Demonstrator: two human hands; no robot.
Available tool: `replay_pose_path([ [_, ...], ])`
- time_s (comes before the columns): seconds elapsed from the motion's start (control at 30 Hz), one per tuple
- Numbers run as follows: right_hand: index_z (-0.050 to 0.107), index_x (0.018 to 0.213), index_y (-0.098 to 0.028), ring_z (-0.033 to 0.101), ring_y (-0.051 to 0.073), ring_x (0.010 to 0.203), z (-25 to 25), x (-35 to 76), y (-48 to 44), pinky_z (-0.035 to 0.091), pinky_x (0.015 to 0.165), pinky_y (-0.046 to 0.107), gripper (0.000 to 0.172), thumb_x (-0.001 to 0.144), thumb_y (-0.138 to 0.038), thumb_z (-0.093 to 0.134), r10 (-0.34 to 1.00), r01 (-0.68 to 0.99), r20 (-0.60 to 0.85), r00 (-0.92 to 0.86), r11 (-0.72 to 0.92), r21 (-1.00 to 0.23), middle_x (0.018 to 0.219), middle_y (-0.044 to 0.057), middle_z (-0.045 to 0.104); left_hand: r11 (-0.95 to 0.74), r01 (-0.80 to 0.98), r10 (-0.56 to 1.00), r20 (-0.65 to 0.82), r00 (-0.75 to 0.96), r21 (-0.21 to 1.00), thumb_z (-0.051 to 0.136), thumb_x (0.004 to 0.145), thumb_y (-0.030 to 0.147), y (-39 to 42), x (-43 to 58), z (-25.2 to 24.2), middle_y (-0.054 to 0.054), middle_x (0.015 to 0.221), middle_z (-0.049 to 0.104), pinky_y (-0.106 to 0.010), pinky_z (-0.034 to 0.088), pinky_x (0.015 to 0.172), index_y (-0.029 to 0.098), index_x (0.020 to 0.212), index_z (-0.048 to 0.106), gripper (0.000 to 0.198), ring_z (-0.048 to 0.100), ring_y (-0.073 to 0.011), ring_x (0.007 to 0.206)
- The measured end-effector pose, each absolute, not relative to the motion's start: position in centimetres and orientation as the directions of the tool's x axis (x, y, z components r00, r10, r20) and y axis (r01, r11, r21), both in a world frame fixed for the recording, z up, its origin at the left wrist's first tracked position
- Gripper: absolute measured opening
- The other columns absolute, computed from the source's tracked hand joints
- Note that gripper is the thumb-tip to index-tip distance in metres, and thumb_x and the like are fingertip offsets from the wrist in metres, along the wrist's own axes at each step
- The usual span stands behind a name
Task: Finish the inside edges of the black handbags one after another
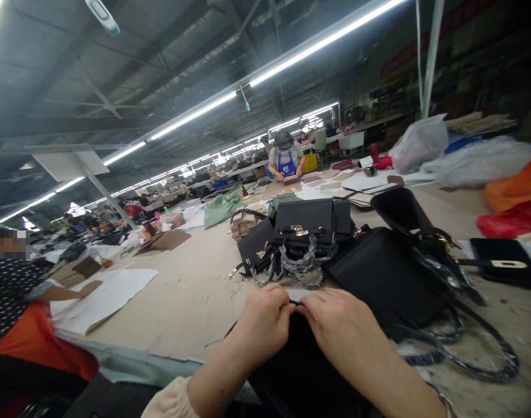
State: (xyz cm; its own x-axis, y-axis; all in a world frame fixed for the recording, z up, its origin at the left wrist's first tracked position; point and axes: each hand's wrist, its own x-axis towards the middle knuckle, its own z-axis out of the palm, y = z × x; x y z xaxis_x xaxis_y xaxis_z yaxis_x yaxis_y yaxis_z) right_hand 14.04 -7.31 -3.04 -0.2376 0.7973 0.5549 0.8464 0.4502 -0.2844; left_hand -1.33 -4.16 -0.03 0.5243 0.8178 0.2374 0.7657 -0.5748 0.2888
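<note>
My left hand (263,325) and my right hand (341,334) are both closed, knuckles up, close together at the near edge of the table. Between them they pinch the top edge of a black bag (300,366) that lies right under them; the fingertips are hidden. Just beyond my hands lie several black handbags (307,223) with gold clasps and handles wrapped in clear plastic (309,258). A larger flat black bag (385,278) lies to the right of them.
The long beige worktable (191,284) holds white paper sheets (112,293), brown cardboard pieces (163,239), green cloth (222,209) and plastic bags (479,159). A person in an orange apron (25,337) works at left; another person in a blue apron (286,159) stands at the far end.
</note>
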Motion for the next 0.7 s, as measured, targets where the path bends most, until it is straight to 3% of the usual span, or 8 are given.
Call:
replay_pose_path([
  [0.7,0.061,0.062,-0.026,0.056,0.016,0.061,-3.0,17.9,-8.0,0.034,0.058,0.03,0.018,0.08,-0.029,0.062,0.817,0.878,0.529,-0.229,0.408,-0.251,0.062,-0.003,0.061,-0.565,0.766,0.825,0.233,0.515,0.306,0.05,0.083,0.018,-4.2,-1.5,0.2,-0.003,0.072,0.057,-0.024,0.039,0.064,0.017,0.062,0.05,0.021,0.054,-0.0135,0.069],
])
